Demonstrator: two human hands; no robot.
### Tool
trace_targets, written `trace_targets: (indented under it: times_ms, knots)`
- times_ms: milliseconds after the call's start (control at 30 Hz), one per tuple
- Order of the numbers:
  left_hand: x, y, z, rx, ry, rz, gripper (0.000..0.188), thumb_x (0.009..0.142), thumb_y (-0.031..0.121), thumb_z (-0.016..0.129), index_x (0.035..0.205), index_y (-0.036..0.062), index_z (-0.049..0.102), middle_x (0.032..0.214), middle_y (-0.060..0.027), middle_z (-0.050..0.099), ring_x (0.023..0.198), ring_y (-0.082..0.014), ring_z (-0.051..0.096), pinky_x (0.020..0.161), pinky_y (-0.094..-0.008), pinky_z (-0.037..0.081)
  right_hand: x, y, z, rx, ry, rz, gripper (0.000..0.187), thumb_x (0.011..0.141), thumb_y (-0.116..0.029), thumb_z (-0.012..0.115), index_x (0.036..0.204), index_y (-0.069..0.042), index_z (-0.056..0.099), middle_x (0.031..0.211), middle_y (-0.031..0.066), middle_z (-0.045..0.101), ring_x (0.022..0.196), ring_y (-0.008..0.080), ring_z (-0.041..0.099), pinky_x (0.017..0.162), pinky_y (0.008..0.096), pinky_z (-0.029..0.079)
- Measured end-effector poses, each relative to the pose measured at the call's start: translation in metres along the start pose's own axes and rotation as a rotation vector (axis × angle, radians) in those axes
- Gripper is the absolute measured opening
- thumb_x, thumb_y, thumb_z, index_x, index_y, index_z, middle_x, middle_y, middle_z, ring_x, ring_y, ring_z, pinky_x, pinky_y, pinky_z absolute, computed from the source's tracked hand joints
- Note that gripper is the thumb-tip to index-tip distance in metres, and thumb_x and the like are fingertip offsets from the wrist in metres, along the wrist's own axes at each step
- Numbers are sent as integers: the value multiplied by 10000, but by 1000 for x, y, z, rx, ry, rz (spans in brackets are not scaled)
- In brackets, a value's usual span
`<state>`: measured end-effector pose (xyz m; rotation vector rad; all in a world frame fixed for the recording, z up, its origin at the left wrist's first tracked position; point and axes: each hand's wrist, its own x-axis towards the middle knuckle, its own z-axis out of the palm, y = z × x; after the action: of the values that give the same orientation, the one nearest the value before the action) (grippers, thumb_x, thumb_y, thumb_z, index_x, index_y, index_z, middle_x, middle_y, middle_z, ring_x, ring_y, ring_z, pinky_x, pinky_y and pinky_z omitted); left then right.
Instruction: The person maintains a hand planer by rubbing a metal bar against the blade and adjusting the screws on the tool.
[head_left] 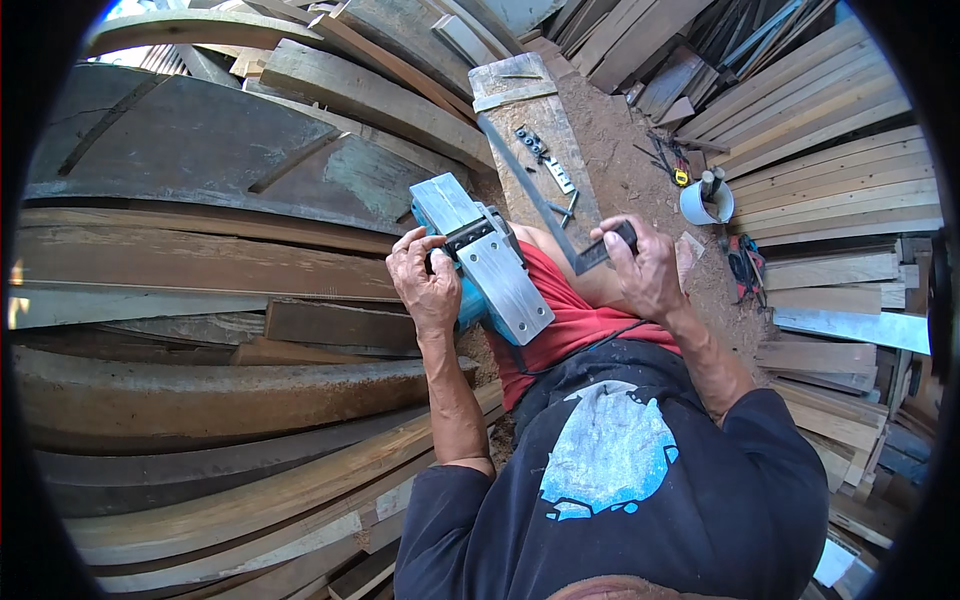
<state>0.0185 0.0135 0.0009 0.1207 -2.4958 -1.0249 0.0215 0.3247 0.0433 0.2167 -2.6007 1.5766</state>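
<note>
An electric hand planer (500,280) lies sole-up across my lap, its flat metal base facing me and its blue body below. My left hand (425,280) grips its left side, fingers and thumb at the dark cutter slot (470,237) between the two base plates. My right hand (645,265) is closed round the dark stock of a try square (535,195). The square's long blade points up and left, past the planer without lying on its base. Beyond my lap, a wooden board (540,120) bears several small dark parts (530,142), a light metal piece (558,175) and a blue-green wrench-like tool (570,208).
Stacked timber (200,260) fills the left side, with more planks (830,180) at the right. On the dusty ground stand a white bucket (692,207) with handles inside, a yellow tape measure (682,177) and a red-and-dark tool (745,265).
</note>
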Motion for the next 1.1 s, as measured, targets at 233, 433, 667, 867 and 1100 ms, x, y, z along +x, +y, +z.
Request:
trace_targets:
  times_ms: [233, 433, 667, 867, 1100]
  knots:
    - [-1, -4, 1, 46, 11, 6, 200, 891, 56, 611, 1026, 68, 757, 1237, -141, 676, 1138, -331, 591, 1009, -467, 482, -37, -19, 13, 255, -34, -7, 188, 1076, -160, 612, 1109, 3, 698, 857, 108, 751, 735, 179, 732, 672, 347, 555]
    - [-1, -5, 0, 21, 5, -6, 192, 897, 49, 613, 1021, 69, 758, 1238, -137, 678, 1144, -332, 593, 1012, -464, 483, -42, -18, 17, 212, -110, 2, 180, 1070, -154, 626, 1113, 1, 706, 907, 129, 752, 798, 188, 732, 718, 340, 562]
    - [-1, -2, -1, 16, 4, 1, 193, 902, 50, 607, 1023, 66, 756, 1238, -128, 678, 1129, -315, 590, 977, -448, 497, -48, -13, 24, 204, -144, -65, 141, 1054, -116, 619, 1124, -11, 681, 959, 144, 743, 885, 273, 744, 805, 386, 572]
    - [-1, -5, -1, 8, 1, -1, 203, 902, 52, 601, 1032, 64, 757, 1240, -128, 678, 1134, -314, 591, 977, -446, 497, -50, -13, 21, 203, -158, -58, 137, 1052, -104, 610, 1130, -13, 676, 986, 151, 742, 893, 278, 743, 814, 385, 571]
    - [0, -3, -3, -21, -18, 2, 217, 879, 28, 596, 1020, 55, 758, 1251, -141, 674, 1149, -317, 594, 987, -452, 500, -49, -11, 24, 210, -150, -53, 135, 1060, -106, 608, 1128, -11, 676, 951, 141, 741, 849, 253, 735, 787, 379, 566]
